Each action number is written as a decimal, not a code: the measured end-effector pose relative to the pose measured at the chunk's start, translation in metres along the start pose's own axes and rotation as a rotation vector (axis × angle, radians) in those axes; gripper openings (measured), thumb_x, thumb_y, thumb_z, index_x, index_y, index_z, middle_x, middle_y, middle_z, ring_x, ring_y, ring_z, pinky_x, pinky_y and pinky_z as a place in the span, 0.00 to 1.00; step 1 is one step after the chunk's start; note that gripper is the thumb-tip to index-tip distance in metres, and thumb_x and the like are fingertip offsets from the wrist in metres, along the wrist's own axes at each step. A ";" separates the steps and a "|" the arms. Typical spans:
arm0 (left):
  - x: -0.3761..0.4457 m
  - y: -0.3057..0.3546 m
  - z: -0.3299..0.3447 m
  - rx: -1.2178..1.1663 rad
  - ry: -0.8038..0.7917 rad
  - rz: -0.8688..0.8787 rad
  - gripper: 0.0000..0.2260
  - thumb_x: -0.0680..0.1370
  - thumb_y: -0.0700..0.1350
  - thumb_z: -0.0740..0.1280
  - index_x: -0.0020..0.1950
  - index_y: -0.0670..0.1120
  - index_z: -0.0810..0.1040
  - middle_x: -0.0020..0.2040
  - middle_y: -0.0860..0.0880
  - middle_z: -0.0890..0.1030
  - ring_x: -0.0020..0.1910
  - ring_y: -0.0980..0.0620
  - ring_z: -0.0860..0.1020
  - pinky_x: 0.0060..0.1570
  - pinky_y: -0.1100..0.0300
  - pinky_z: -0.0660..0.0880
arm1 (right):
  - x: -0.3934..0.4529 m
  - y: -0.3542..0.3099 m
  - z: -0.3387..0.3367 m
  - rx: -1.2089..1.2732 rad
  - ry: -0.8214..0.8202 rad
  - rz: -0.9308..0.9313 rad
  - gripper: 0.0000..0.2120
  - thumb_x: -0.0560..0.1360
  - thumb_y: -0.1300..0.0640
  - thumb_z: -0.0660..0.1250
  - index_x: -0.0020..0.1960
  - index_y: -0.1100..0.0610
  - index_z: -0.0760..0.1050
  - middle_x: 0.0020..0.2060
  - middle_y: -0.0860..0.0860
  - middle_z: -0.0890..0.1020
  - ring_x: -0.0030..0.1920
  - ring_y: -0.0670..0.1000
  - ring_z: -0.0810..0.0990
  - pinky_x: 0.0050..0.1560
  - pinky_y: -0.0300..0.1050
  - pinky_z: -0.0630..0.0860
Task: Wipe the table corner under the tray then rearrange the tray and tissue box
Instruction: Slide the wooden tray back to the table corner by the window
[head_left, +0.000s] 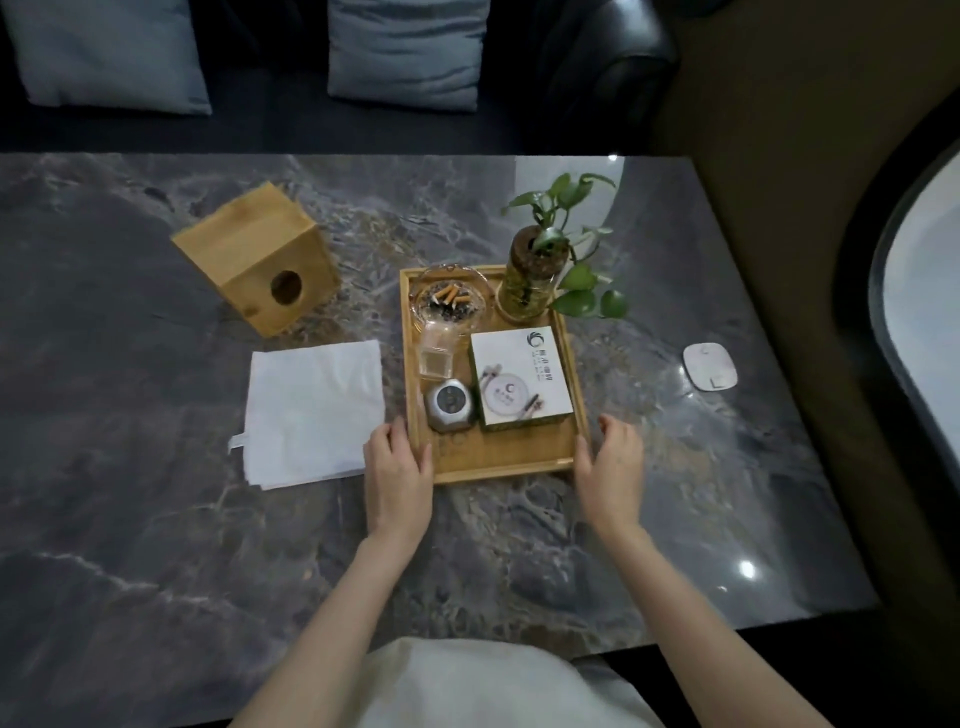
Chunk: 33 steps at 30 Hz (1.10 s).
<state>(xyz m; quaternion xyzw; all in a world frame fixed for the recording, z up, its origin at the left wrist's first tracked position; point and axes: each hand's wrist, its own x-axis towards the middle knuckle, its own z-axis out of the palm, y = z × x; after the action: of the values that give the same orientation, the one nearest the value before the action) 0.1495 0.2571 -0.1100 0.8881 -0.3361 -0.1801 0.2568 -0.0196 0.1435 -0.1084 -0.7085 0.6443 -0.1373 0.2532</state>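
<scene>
Both hands are setting themselves at the near end of the wooden tray (511, 462), which is sitting on the dark marble table (156, 519), right of centre. The left hand (397, 475) is closing over the near left corner, fingers curled around the outer rim and thumb lying on the tray floor. The right hand (610, 470) is cupping the near right corner, thumb touching the rim; whether its fingers are actually gripping or only resting alongside, I cannot tell.

The tray is carrying a full load: a glass ashtray (451, 301) with cigarette butts at the far left, a potted plant (540, 270) at the far right, a clear cup (437, 353), a small silver gadget (450, 405) and a white printed box (519, 379). Just beside the tray on the left a white tissue (317, 410) is lying flat, and farther off, well apart, the wooden tissue box (257, 260) is sitting tipped on its side, its round hole facing near.

This looks like the tray-moving step, either clearing the spot for wiping or placing it afterwards; I cannot tell which. The next move is calling for a level, even slide or lift, since the tall plant and the ashtray could tip or spill.
</scene>
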 end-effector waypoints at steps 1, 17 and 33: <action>-0.002 0.000 0.005 0.021 -0.007 -0.013 0.18 0.76 0.41 0.64 0.63 0.34 0.69 0.56 0.35 0.73 0.55 0.39 0.73 0.57 0.49 0.72 | 0.002 0.004 0.001 -0.018 -0.045 0.019 0.16 0.77 0.58 0.62 0.62 0.64 0.70 0.57 0.60 0.74 0.59 0.58 0.71 0.60 0.51 0.68; 0.001 0.013 0.005 0.065 0.013 -0.141 0.09 0.78 0.39 0.59 0.52 0.34 0.74 0.49 0.36 0.75 0.45 0.40 0.75 0.44 0.50 0.72 | 0.019 0.006 -0.013 -0.188 -0.256 -0.123 0.09 0.79 0.56 0.56 0.49 0.62 0.70 0.49 0.57 0.76 0.48 0.57 0.76 0.45 0.51 0.72; 0.025 0.024 -0.001 -0.345 -0.077 -0.453 0.22 0.80 0.53 0.53 0.55 0.35 0.75 0.54 0.35 0.78 0.53 0.39 0.74 0.53 0.51 0.69 | 0.047 0.003 -0.016 0.514 -0.473 0.370 0.13 0.77 0.52 0.58 0.59 0.57 0.72 0.49 0.51 0.77 0.50 0.53 0.77 0.53 0.56 0.78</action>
<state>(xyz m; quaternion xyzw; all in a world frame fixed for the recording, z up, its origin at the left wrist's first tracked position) 0.1553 0.2252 -0.0994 0.8762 -0.1032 -0.3211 0.3442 -0.0244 0.0947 -0.1028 -0.5058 0.6297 -0.0789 0.5843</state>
